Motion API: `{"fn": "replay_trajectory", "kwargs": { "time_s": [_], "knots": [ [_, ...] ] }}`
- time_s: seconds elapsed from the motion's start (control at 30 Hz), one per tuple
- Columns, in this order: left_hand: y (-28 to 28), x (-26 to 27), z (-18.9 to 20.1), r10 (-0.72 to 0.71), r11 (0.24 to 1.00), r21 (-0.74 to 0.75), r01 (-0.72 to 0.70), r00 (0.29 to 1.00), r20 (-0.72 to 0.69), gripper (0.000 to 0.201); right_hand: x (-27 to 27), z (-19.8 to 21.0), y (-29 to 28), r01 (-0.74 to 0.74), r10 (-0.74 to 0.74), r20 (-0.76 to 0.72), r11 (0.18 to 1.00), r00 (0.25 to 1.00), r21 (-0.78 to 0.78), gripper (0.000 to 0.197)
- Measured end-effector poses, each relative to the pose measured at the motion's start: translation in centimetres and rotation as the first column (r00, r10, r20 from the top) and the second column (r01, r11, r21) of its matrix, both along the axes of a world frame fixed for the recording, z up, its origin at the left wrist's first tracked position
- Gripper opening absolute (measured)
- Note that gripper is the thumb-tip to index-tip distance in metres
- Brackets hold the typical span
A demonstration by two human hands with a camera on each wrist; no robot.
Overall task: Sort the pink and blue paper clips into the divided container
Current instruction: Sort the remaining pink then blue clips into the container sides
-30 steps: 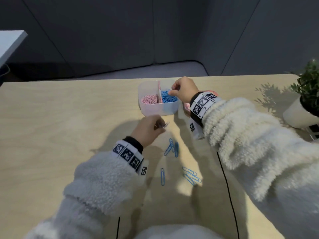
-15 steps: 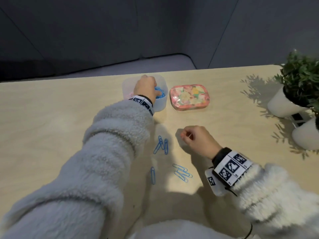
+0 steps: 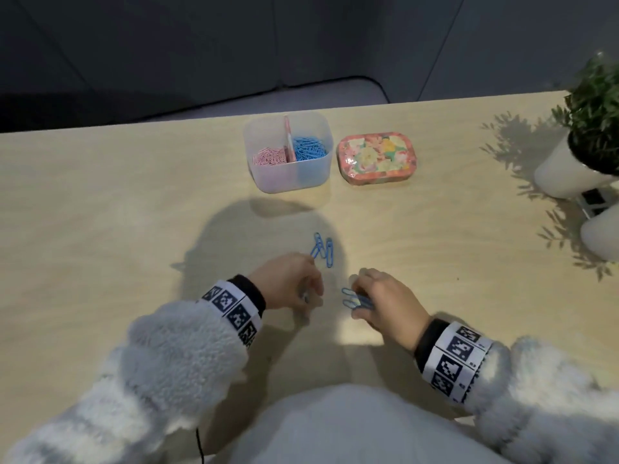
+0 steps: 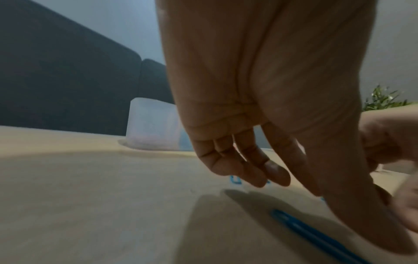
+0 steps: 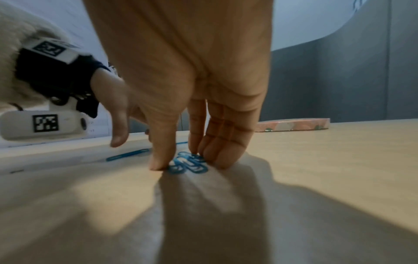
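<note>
The clear divided container [image 3: 291, 180] stands at the table's far middle, with pink clips [image 3: 268, 159] in its left half and blue clips [image 3: 310, 149] in its right half. Three blue clips [image 3: 324, 248] lie loose in front of it. My left hand [image 3: 315, 289] hovers low over a single blue clip [image 4: 300, 228], fingers reaching down and holding nothing. My right hand [image 5: 185, 164] pinches a small cluster of blue clips [image 5: 192, 165] that lies flat on the table, the thumb on one side and the fingertips [image 5: 214, 160] on the other.
A flowered pink lid [image 3: 376, 159] lies right of the container. Two white pots, one with a green plant [image 3: 593, 105], stand at the table's right edge. The wooden table [image 3: 117, 212] stretches bare to the left.
My left hand has come back from the container to the near single blue clip. My right hand has moved from a fist on the table onto the cluster of blue clips.
</note>
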State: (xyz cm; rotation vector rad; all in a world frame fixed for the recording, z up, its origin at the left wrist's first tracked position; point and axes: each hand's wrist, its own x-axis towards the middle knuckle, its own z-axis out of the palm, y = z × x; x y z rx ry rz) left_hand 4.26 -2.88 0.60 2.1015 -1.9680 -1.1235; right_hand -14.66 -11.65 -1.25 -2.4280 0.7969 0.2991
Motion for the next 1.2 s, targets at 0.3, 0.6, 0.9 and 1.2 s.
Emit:
{"fn": "replay_trajectory", "kwargs": {
  "time_s": [0.3,0.6,0.9,1.2],
  "knots": [
    [2.1,-0.4,-1.5,0.001,1.000,-0.014,0.000,0.995,0.102,0.018,0.0,-0.2,0.5,0.042,-0.039,-0.032,0.995,0.999,0.090,0.019],
    [-2.1,-0.7,-0.3,0.635,0.766,-0.094,-0.636,0.771,-0.042,0.024,0.3,-0.1,0.8,0.096,-0.095,-0.058,0.995,0.994,0.023,0.011],
    [-4.5,-3.2,-2.3,0.442,0.896,-0.134,-0.424,0.821,0.361,0.041,-1.1,-0.1,-1.0,0.269,-0.288,0.098,0.948,0.952,0.171,0.016],
    [-4.0,-1.6,-2.2,0.314,0.949,-0.081,-0.305,0.895,0.317,0.023,-2.7,-0.4,-0.3,0.359,-0.360,0.002,0.932,0.933,0.052,0.022]
  ]
}}
